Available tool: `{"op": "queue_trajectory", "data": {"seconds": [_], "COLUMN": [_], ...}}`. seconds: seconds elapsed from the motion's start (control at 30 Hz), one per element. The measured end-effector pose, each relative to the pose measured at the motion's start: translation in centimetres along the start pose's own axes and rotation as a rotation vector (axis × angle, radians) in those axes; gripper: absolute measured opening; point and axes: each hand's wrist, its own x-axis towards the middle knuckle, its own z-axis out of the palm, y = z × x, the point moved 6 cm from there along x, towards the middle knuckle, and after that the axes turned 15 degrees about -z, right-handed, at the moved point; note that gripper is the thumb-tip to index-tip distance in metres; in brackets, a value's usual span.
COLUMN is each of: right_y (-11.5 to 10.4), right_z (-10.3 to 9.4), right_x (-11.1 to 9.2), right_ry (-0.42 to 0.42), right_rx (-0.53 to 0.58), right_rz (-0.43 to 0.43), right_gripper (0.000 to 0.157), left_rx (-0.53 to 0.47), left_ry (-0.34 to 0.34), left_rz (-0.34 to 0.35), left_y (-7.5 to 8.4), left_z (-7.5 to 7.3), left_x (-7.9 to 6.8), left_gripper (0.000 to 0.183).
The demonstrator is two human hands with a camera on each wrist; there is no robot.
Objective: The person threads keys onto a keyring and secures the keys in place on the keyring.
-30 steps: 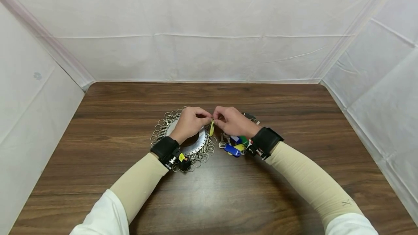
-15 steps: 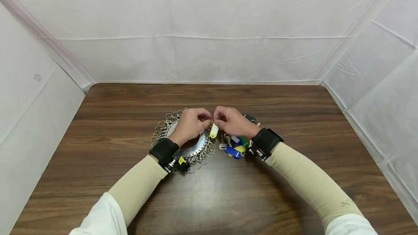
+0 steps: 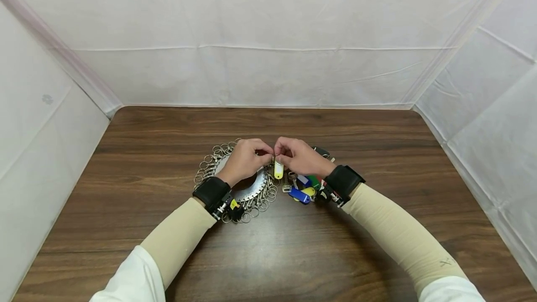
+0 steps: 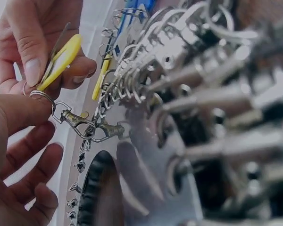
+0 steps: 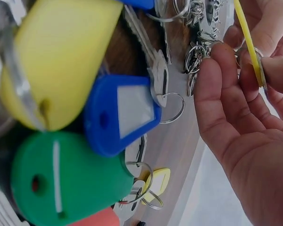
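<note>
Both hands meet over the right edge of a round silver metal ring plate [image 3: 253, 193], hung all round with swivel clasps and key rings. My left hand [image 3: 244, 160] pinches a split key ring [image 4: 42, 97] between thumb and finger. That ring joins a swivel clasp [image 4: 71, 117] whose other end reaches the plate. My right hand [image 3: 299, 155] pinches a yellow key tag [image 3: 278, 170] at its upper end, with a thin metal key [image 4: 55, 56] edge-on beside it. The tag hangs below the fingertips, right at the ring; whether it is threaded on I cannot tell.
Several keys with coloured tags lie in a pile beneath the right wrist, among them a blue tag [image 3: 299, 195], a green tag [image 5: 68, 179] and a black tag [image 3: 321, 151]. The brown wooden table [image 3: 260, 255] is bounded by white cloth walls [image 3: 268, 73].
The yellow tag has turned from edge-on to face-on, showing its white label, and shifted slightly right. Both hands stay almost in place.
</note>
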Motion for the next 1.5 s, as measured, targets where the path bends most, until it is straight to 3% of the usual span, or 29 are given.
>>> {"op": "queue_trajectory", "data": {"seconds": [0.13, 0.23, 0.57, 0.7, 0.93, 1.2, 1.33, 1.5], "right_y": [-0.3, -0.5, -0.2, -0.2, -0.2, -0.2, -0.2, -0.2], "right_z": [0.0, -0.1, -0.4, -0.5, -0.6, -0.8, -0.9, -1.1], "right_x": [0.0, 0.0, -0.2, -0.3, -0.2, -0.1, -0.1, -0.3], "right_ry": [-0.012, -0.012, -0.012, -0.022, -0.027, -0.031, -0.03, -0.016], "right_rx": [-0.018, -0.03, 0.001, -0.002, -0.075, -0.13, -0.121, -0.086], "right_rz": [-0.017, -0.027, 0.0, -0.002, -0.016, -0.022, -0.014, 0.007], "right_gripper": [0.006, 0.008, 0.005, 0.006, 0.006, 0.007, 0.007, 0.008], "left_rx": [-0.056, -0.083, -0.071, -0.082, -0.095, -0.153, -0.154, -0.086], "left_ry": [0.007, -0.012, -0.124, -0.133, -0.074, -0.082, -0.121, -0.145], "left_rz": [-0.12, -0.165, -0.097, -0.088, -0.142, -0.236, -0.191, -0.044], "left_y": [-1.0, -1.2, -0.2, -0.4, -0.8, -1.0, -0.9, -0.3], "left_z": [0.0, 0.1, 0.6, 0.7, 0.5, 0.4, 0.6, 0.9], "left_x": [0.3, 0.3, 0.0, 0.1, 0.3, 0.4, 0.4, 0.2], "left_gripper": [0.005, 0.004, 0.015, 0.009, 0.006, 0.005, 0.005, 0.01]}}
